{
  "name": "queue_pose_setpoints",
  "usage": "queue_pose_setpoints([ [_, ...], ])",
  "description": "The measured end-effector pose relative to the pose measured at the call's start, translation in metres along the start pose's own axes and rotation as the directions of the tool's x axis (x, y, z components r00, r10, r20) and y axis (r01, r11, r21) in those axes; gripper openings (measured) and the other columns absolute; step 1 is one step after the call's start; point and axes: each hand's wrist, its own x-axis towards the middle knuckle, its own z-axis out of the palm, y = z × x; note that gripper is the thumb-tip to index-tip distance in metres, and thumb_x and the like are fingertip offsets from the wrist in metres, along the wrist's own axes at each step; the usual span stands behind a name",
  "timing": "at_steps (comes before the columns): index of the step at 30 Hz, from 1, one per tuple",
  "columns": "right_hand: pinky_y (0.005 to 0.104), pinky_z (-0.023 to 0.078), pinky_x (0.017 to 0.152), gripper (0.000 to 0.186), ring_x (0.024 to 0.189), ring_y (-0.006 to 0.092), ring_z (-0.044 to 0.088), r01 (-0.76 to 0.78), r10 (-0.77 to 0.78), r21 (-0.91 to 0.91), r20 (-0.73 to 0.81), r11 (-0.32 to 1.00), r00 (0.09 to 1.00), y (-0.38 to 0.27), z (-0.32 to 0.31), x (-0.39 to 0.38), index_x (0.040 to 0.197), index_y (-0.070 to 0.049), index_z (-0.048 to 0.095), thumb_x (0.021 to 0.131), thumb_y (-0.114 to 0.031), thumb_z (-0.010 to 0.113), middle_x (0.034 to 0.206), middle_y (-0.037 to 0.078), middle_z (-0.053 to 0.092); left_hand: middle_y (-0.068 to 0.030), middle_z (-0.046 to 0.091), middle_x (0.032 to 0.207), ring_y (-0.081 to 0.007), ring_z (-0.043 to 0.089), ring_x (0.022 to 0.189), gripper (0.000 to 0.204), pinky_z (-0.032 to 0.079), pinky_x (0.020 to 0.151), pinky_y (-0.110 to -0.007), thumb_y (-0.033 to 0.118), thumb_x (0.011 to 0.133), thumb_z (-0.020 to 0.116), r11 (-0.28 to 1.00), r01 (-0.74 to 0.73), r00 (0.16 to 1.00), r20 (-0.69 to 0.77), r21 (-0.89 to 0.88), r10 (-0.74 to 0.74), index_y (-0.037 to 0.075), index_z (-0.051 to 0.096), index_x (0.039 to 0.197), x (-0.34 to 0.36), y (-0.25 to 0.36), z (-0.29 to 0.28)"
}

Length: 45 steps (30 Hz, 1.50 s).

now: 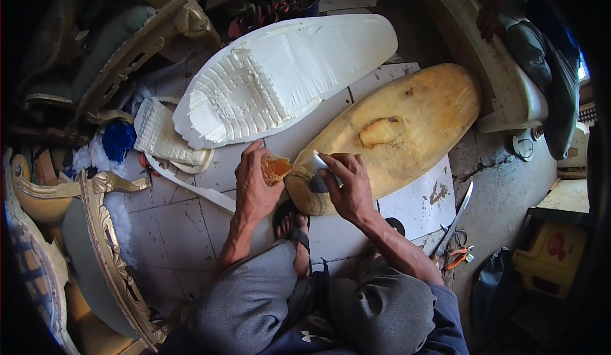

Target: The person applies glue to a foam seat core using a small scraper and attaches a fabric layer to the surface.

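Note:
A long yellowed foam seat pad (426,110) lies before my feet, with a torn hollow in its upper face. My left hand (256,180) is closed round a small container coated in amber, glue-like stuff (275,169), left of the pad's near end. Over that end, my right hand (351,186) pinches a small white piece (320,162); its exact kind is partly hidden by the fingers. A dark grey patch (317,184) shows on the pad just beside these fingers. Beyond lies a white seat cover (299,69), ribbed at its left half.
A smaller white ribbed piece (154,129) lies at the left, near gilded chair frames (114,228). On the right floor are a long knife (459,214), orange-handled pliers (458,257) and a yellow box (550,258). Another person's hand (489,24) rests on a pale sofa frame (477,56).

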Motion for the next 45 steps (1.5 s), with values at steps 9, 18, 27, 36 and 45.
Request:
queue_pose_setpoints([
  [9, 0.0483, 0.05, 0.089, 0.04, 0.101, 0.0403, 0.064, -0.552, 0.516, 0.23, 0.203, 0.801, 0.832, 0.005, 0.029, -0.004, 0.116, 0.001, 0.074, 0.099, -0.034, 0.066, 0.1, 0.023, 0.067, -0.019, 0.046, 0.152, -0.0364, 0.047, 0.141, 0.066, 0.021, 0.119, -0.063, 0.006, 0.072, 0.085, 0.938, -0.168, 0.982, -0.031, 0.302, 0.186, 0.008, 0.053, 0.13, 0.0, 0.027, 0.003],
  [18, 0.0391, 0.052, 0.082, 0.036, 0.091, 0.0264, 0.069, -0.577, 0.541, 0.431, 0.217, 0.693, 0.812, 0.0, 0.017, -0.012, 0.116, 0.002, 0.074, 0.101, -0.03, 0.067, 0.096, 0.015, 0.067, -0.0198, 0.055, 0.14, -0.036, 0.051, 0.135, 0.062, 0.031, 0.115, -0.06, 0.002, 0.073, 0.082, 0.904, -0.175, 0.972, -0.079, 0.391, 0.222, 0.005, 0.054, 0.128, 0.0, 0.032, 0.026],
  [27, 0.0415, 0.052, 0.079, 0.037, 0.089, 0.0273, 0.062, -0.306, 0.363, 0.222, -0.296, 0.926, 0.884, 0.107, 0.0, 0.043, 0.134, -0.002, 0.066, 0.102, -0.022, 0.066, 0.105, 0.016, 0.065, -0.0224, 0.058, 0.124, -0.042, 0.058, 0.118, 0.064, 0.048, 0.103, -0.049, 0.001, 0.072, 0.078, 0.992, 0.097, 0.992, -0.079, -0.074, -0.103, 0.0, 0.05, 0.13, -0.007, 0.005, 0.03],
  [36, 0.0454, 0.055, 0.086, 0.023, 0.101, 0.0391, 0.066, -0.218, 0.055, -0.505, -0.317, 0.835, 0.947, 0.22, -0.055, 0.116, 0.106, -0.009, 0.077, 0.093, -0.024, 0.067, 0.104, 0.019, 0.07, -0.0208, 0.059, 0.123, -0.0394, 0.06, 0.117, 0.065, 0.048, 0.104, -0.047, -0.001, 0.073, 0.079, 0.982, 0.1, 0.993, -0.045, -0.161, -0.109, 0.001, 0.05, 0.131, -0.012, 0.004, 0.026],
  [45, 0.0462, 0.053, 0.08, 0.021, 0.088, 0.036, 0.063, 0.316, -0.312, -0.219, 0.052, 0.923, 0.949, 0.18, -0.008, 0.048, 0.101, -0.007, 0.074, 0.081, -0.009, 0.071, 0.103, 0.014, 0.07, -0.0209, 0.054, 0.137, -0.0385, 0.056, 0.127, 0.067, 0.047, 0.108, -0.045, -0.004, 0.072, 0.079, 0.972, -0.011, 0.999, -0.05, -0.235, -0.001, 0.002, 0.05, 0.132, -0.006, 0.011, 0.033],
])
